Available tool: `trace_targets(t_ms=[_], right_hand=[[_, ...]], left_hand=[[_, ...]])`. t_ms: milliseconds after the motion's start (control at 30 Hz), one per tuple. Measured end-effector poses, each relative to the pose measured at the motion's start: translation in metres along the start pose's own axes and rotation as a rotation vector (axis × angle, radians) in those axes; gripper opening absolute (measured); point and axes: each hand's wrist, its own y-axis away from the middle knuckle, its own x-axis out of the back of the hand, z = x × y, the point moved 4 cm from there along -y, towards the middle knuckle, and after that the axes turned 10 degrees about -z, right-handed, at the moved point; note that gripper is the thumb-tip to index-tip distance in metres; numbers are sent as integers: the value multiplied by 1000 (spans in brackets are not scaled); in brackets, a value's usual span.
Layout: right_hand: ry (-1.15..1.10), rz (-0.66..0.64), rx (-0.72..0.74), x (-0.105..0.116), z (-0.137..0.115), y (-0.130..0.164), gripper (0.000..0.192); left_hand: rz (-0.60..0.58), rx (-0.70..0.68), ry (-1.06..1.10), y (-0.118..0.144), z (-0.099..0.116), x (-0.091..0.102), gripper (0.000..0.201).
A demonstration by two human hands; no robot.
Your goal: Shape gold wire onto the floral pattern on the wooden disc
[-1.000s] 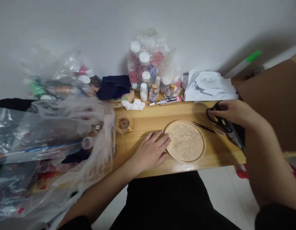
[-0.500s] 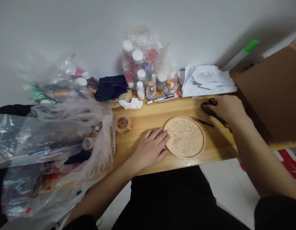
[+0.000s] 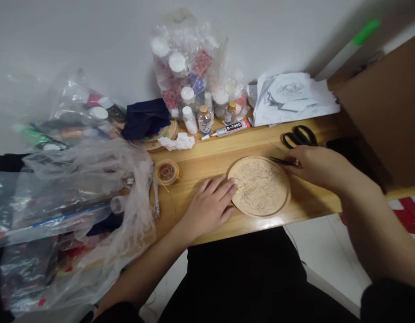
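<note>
A round wooden plaque (image 3: 261,190) with a dark line pattern of scrolls lies flat on the table. My left hand (image 3: 210,206) rests palm down at its left, fingers stretched out, fingertips over the edge on a bit of gold wire. To the plaque's right, my right hand (image 3: 317,166) has its fingers closed at the rear end of black tweezers (image 3: 278,160), whose tips point left over the plaque's upper edge. Just behind that hand lie black scissors (image 3: 299,136), their blades hidden by it. A spool of gold wire (image 3: 167,172) sits left of my left hand, a strand trailing from it.
Along the wall stand a bag of jars (image 3: 190,67), small bottles (image 3: 204,120), a glue tube (image 3: 232,128) and paper drawings (image 3: 291,98). Crumpled plastic bags (image 3: 127,179) cover the left side. A cardboard box (image 3: 385,107) bounds the right.
My right hand has let go of the scissors, moved toward the plaque and closed on the tweezers. The scissors now lie behind the hand. My left hand keeps its place on the plaque's edge.
</note>
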Motion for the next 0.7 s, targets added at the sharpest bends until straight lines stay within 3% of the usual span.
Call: trace_targets(t_ms=[267,467,533,600,700], right_hand=[[-151,150,-43,-2,10,3,16],[-1286,388,179,-3,11,23,28],[-1498,377,234,-5,4,27,15],[-1652,281,316,-10,-5,28,9],[-1696,163,403,-21,-19,28,11]], left_hand=[[18,-15,-3,-1,1,2,46],[4,-21,13,-2,0,1,45],[-3,-20,17,-2,-1,1,45],[-2,-24,13,-2,-1,1,45],[15,-35,7,-2,0,1,45]])
